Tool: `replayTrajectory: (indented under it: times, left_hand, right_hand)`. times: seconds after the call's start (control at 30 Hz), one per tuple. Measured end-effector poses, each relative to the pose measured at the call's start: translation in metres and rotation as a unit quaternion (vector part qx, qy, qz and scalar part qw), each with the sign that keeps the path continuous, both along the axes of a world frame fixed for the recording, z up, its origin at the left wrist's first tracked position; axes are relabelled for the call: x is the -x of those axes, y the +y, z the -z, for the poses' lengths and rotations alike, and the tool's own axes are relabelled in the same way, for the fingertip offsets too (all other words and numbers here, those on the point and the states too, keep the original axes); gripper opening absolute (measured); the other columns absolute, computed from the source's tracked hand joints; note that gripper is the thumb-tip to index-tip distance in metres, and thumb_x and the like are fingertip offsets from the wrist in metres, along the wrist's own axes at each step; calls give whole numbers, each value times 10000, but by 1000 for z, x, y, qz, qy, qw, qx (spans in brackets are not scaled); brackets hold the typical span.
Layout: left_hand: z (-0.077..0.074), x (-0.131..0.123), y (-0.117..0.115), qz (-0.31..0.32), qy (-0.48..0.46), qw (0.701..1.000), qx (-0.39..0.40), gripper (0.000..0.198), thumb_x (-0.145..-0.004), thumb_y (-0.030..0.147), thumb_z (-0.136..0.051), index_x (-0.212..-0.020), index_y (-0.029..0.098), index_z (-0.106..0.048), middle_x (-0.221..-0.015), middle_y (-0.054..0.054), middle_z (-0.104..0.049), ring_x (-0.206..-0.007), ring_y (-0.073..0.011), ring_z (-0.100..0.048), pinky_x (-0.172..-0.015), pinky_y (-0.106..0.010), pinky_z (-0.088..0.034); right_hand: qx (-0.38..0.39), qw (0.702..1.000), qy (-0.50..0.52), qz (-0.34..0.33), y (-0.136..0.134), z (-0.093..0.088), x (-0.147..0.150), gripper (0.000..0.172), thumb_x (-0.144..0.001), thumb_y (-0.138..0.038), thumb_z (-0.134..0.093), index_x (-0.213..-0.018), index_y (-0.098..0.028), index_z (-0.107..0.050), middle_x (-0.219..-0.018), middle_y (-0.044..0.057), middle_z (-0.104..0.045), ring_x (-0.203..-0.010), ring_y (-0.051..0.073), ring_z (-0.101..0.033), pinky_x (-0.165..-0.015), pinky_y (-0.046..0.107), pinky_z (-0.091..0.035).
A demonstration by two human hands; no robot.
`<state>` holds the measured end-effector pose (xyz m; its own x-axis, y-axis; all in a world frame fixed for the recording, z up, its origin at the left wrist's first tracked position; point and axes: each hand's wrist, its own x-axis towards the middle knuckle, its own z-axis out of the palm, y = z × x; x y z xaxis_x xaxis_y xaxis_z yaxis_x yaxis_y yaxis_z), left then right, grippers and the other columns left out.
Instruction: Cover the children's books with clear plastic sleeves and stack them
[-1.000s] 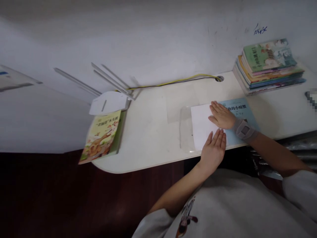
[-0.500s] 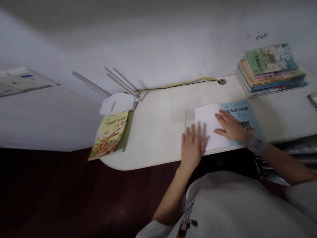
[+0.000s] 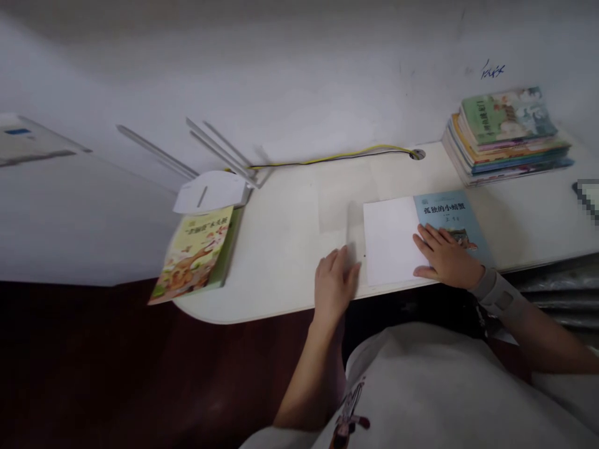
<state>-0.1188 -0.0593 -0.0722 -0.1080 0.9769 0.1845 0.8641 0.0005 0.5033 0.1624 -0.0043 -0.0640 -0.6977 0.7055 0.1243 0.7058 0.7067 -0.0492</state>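
Note:
A picture book with a blue cover (image 3: 449,209) lies near the front edge of the white table. Left of the cover a blank white sheet or page (image 3: 393,240) lies flat, with a faint clear strip (image 3: 354,227) along its left side. My right hand (image 3: 447,255) rests flat on the blue cover, fingers stretched out. Just left of the white sheet is my left hand (image 3: 334,284), over the table edge. Its fingers are loosely bent and the thumb stands apart, with nothing visible in it.
A stack of several books (image 3: 510,140) stands at the back right. On the left a yellow-green book (image 3: 194,249) leans beside a white router (image 3: 213,192) with antennas. A yellow cable (image 3: 327,158) runs along the wall into a hole (image 3: 417,154). A dark object (image 3: 583,196) is partly visible at right.
My left hand has moved left and down, off the white sheet, and its fingers have bent. My right hand has slid slightly down the blue cover. The view has shifted a little.

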Motion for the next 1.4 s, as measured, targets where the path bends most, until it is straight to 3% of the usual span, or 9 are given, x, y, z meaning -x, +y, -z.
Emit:
replayTrajectory:
  times: [0.17, 0.3, 0.4, 0.6, 0.73, 0.83, 1.07, 1.17, 1.4]
  left_hand:
    - [-36, -6, 12, -4, -359, 933, -14, 428, -821, 273, -585, -1239, 203, -530, -706, 45, -568, -637, -114, -598, -757, -325, -530]
    - [-86, -33, 12, 106, -552, 825, -51, 424, -776, 243, -671, -1177, 244, -535, -702, 75, -530, -622, -83, -586, -831, -347, -529]
    - [-108, -63, 11, 210, -569, 794, -42, 452, -830, 271, -644, -1252, 267, -481, -763, 53, -570, -665, -97, -614, -826, -342, -533]
    - [-84, -99, 42, 352, -245, 890, -156, 698, -922, 487, -468, -1491, 213, -170, -1230, -152, -588, -1185, -263, -545, -1027, -487, -401]
    - [-53, -100, 71, 328, 93, 923, -179, 758, -896, 591, -417, -1492, 159, -236, -1504, -210, -341, -1430, -368, -205, -1130, -607, -130]
    - [-37, -103, 85, 284, 207, 924, -148, 796, -884, 640, -367, -1508, 169, -215, -1555, -200, -236, -1448, -380, -123, -1118, -634, -102]
    - [-23, -116, 103, 309, 245, 919, -22, 735, -904, 613, -361, -1504, 207, -239, -1569, -166, -214, -1440, -364, -181, -1104, -607, -205]
    - [-24, -111, 113, 329, 196, 924, 12, 669, -926, 552, -384, -1483, 194, -287, -1551, -157, -276, -1424, -317, -256, -1111, -537, -258]
    - [-41, -100, 183, 126, 40, 987, 95, 397, -917, 387, -459, -1159, 109, -606, -1191, -172, -631, -1075, -252, -600, -897, -336, -454]
  right_hand:
    - [57, 998, 34, -14, 3, 1, -9, 960, -838, -723, -390, -1509, -77, -158, -1522, 231, -291, -1424, 362, -225, -1121, 554, -246]
    - [101, 990, 93, -31, -3, -7, -8, 1092, -768, -709, -540, -1515, -68, -68, -1517, 240, -298, -1414, 366, -253, -1124, 550, -266]
    - [133, 975, 163, -66, -12, -14, -6, 951, -804, -532, -610, -1510, -106, -137, -1468, 216, -398, -1354, 340, -382, -1112, 537, -304]
    - [209, 937, 277, -36, -18, -14, -31, 565, -822, -259, -528, -1380, -190, -471, -1331, 104, -581, -1273, 277, -497, -1091, 435, -371]
    - [253, 905, 333, 78, -10, -7, -55, 486, -775, -243, -537, -1254, -194, -606, -1212, 60, -668, -1189, 283, -572, -1037, 430, -434]
    - [272, 880, 363, 140, -4, -7, -62, 442, -767, -297, -578, -1192, -192, -641, -1130, 40, -704, -1085, 290, -631, -985, 447, -477]
    - [189, 805, 497, 263, 7, -1, -64, 516, -855, -564, -498, -1177, -168, -572, -1031, 90, -713, -900, 237, -667, -791, 385, -557]
    - [99, 822, 437, 352, 14, 9, -74, 593, -831, -584, -493, -1239, -154, -523, -958, 120, -701, -843, 260, -658, -763, 425, -547]
    - [0, 855, 329, 401, 27, 23, -90, 650, -796, -469, -516, -1335, -114, -437, -1009, 144, -675, -941, 295, -629, -851, 494, -488]
